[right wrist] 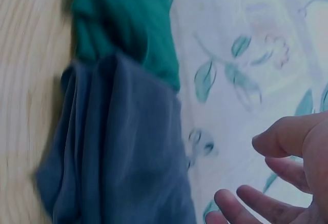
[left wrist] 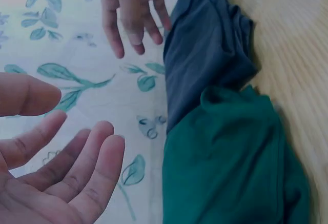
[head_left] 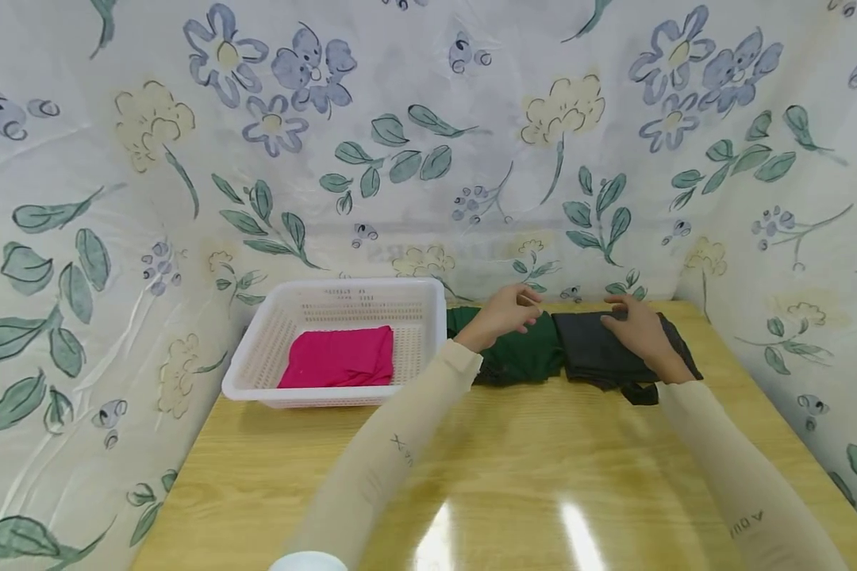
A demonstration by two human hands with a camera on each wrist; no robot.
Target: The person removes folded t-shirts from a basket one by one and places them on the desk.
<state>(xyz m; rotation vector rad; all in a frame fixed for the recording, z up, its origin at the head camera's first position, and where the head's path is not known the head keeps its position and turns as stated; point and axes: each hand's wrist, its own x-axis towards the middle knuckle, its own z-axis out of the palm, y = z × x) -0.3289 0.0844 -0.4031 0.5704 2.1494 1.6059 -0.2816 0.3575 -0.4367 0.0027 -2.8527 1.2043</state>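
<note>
Over the folded dark green cloth [head_left: 524,349] hovers my left hand [head_left: 505,310], its fingers loosely bent with nothing between them. My right hand [head_left: 637,327] is above the folded dark grey cloth [head_left: 589,349], fingers relaxed and holding nothing. In the left wrist view the green cloth [left wrist: 230,162] lies against the grey cloth [left wrist: 205,55], their edges touching. The right wrist view shows the grey cloth's [right wrist: 138,147] several stacked folds beside the green one [right wrist: 128,19]. Both hands appear apart from the fabric there.
A white plastic basket [head_left: 257,349] stands on the left of the wooden table [head_left: 514,460], a folded pink cloth [head_left: 343,357] inside it. Floral sheeting [head_left: 428,206] hangs behind and at both sides. A pale round object [head_left: 307,562] shows at the bottom edge.
</note>
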